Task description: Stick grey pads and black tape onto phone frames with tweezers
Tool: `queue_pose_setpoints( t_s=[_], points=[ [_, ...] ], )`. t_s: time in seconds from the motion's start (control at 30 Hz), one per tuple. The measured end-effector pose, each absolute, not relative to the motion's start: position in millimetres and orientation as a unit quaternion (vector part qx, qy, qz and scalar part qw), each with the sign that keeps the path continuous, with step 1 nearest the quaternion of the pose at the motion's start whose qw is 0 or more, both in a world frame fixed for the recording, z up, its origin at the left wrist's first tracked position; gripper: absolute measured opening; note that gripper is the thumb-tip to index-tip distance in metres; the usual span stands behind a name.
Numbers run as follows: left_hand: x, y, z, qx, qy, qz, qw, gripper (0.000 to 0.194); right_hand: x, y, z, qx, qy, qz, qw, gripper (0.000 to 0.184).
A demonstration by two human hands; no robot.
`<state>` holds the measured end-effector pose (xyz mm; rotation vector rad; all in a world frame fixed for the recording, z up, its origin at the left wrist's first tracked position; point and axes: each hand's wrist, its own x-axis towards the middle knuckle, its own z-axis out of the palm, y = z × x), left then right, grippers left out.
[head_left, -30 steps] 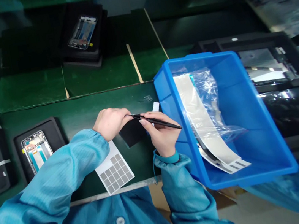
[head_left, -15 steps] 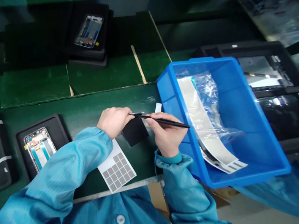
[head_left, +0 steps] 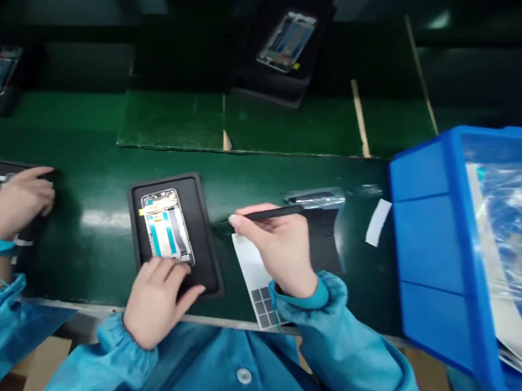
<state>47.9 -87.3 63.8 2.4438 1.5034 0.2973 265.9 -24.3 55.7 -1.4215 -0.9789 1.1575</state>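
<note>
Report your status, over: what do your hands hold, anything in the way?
Left hand on black tray, beside phone frame. Right hand holding slim black tweezers. Blue plastic bin right.

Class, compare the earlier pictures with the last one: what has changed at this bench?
The left hand has moved away from the tweezers, down and left onto the black tray holding a phone frame. The view has swung left, putting the blue bin further right. The right hand still holds the tweezers.
</note>
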Motion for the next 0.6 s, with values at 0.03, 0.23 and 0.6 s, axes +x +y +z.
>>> queue_pose_setpoints(
  t_s=[0.03, 0.23, 0.6],
  points=[
    [44.3, -96.4, 55.1, 0.852, 0.492, 0.108, 0.142, 0.024, 250.8, -19.3, 54.4, -0.584, -0.414, 0.492, 0.495, 0.023],
    [67.6, -127.3, 26.8, 0.868, 0.439, 0.168, 0.156, 0.013, 193.4, 0.6, 36.3, -0.580, -0.448, 0.510, 0.450, 0.021],
    [14.8, -62.5, 40.9, 0.780, 0.575, 0.206, 0.138, 0.019, 186.4, 3.4, 22.4, -0.611, -0.480, 0.460, 0.429, 0.020]
  ],
)
